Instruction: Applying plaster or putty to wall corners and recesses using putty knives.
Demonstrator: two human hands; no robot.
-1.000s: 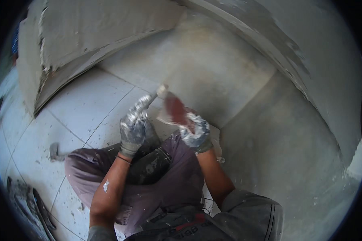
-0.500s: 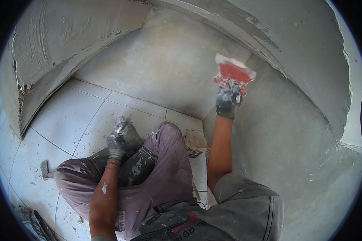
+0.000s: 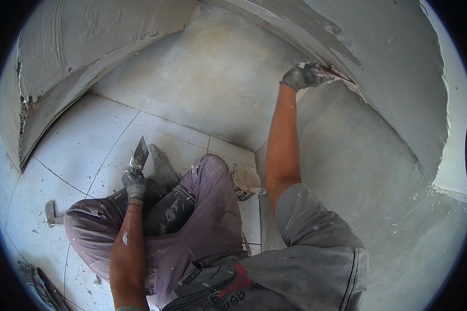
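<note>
My right hand (image 3: pixel 302 75), in a dark glove smeared with white, is closed on a wide red plaster spreader (image 3: pixel 329 74). The spreader is seen nearly edge-on, at the seam where the grey wall (image 3: pixel 399 155) meets the overhanging plastered face (image 3: pixel 384 57). Over my lap, my gloved left hand (image 3: pixel 134 182) grips a putty knife (image 3: pixel 140 151), its grey blade pointing up and away from me. White paste coats the knife near my fingers.
A paste-crusted container (image 3: pixel 247 180) stands beside my knee on the white tiles (image 3: pixel 83 137). A grey tool (image 3: pixel 52 213) lies by my other knee. At the upper left a rough-edged plastered slab (image 3: pixel 83 57) juts out.
My right hand has moved up and turned, bringing the spreader from mid-wall to the seam at the overhang. My left hand has shifted left and tilted, so the knife blade now shows clearly.
</note>
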